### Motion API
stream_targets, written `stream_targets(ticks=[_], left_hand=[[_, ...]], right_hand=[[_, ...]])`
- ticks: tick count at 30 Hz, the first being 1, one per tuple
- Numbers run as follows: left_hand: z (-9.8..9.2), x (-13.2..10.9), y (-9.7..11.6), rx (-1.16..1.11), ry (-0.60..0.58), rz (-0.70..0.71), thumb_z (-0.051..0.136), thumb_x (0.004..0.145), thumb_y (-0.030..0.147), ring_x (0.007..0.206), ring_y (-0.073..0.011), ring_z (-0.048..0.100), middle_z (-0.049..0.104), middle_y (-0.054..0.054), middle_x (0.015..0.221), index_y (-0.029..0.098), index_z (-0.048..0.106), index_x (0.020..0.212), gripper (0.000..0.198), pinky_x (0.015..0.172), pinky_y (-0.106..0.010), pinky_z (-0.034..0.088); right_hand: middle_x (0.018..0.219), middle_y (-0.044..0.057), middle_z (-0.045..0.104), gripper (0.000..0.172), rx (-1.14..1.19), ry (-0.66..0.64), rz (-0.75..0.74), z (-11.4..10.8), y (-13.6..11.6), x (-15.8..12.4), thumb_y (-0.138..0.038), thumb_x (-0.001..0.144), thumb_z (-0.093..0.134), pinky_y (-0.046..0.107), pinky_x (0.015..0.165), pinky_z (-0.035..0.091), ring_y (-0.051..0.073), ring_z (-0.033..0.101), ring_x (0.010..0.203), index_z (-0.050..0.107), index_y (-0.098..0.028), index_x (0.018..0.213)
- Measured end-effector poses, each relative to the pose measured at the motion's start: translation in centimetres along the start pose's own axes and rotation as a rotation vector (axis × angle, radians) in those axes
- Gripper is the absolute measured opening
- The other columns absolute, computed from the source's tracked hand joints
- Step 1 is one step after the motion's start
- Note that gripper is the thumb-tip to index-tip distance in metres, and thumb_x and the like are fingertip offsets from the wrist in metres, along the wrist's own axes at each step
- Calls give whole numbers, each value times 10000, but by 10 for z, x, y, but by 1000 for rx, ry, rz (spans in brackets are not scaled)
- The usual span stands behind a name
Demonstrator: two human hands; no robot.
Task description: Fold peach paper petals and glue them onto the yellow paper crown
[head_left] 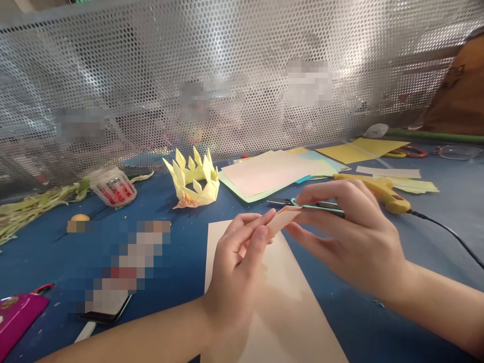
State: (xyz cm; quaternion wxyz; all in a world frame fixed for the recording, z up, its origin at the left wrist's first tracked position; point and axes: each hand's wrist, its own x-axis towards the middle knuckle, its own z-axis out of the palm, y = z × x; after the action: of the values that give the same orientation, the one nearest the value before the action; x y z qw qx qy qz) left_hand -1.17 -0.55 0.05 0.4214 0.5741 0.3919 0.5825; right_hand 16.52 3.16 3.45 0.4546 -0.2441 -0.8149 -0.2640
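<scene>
My left hand (236, 264) pinches a small folded piece of peach paper (282, 220) between thumb and fingers. Bent over the other end of that paper is my right hand (348, 227), its fingertips against the fold. Small snips with a teal handle (323, 207) show between my right index and middle fingers; whether they are held or lie behind the hand I cannot tell. Under both hands a long peach sheet (295, 307) lies on the blue table (181, 252). A pale yellow folded-paper crown (196, 186), with some peach paper at its front, stands beyond my left hand.
A yellow glue gun (393, 194) with a black cord lies behind my right hand. Stacked coloured paper (268, 174) sits farther back, before a perforated metal screen (242, 75). At left are a clear jar (112, 186), a phone (109, 305) and a magenta object (22, 317).
</scene>
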Motion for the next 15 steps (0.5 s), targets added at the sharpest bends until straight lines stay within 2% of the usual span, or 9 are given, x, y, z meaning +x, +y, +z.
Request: stream_targets(ticks=[4,9,12,15], left_hand=[[0,-3,1,84,-41,67,544,1027,374,1060,-185,630,694,-58,1138,295,739,1238,298,918,-253,537],[-1,-4,-3,39,-131,109,498,1053,309,1068,-171,631,688,-39,1211,292,692,1302,317,963,-262,507],[1,-3,-1,6,-107,83,493,1053,296,989,-155,646,715,-28,1082,271,726,1230,293,902,-238,517],[2,-2,3,-30,-63,18,495,1052,332,861,-137,646,720,-9,901,244,767,1062,286,803,-210,520]], right_hand=[[923,52,590,121,-71,-15,2,-3,-2,-1,-161,921,648,381,667,429,208,513,787,557,-234,890],[957,86,591,93,-65,-90,20,-1,-3,0,-211,965,583,408,740,427,240,503,868,559,-200,876],[970,89,605,113,-9,-116,32,0,-3,-1,-185,959,594,401,783,427,238,500,906,581,-194,847],[1006,79,621,115,34,-103,29,1,-2,-1,-136,939,618,390,807,436,219,505,900,606,-206,849]])
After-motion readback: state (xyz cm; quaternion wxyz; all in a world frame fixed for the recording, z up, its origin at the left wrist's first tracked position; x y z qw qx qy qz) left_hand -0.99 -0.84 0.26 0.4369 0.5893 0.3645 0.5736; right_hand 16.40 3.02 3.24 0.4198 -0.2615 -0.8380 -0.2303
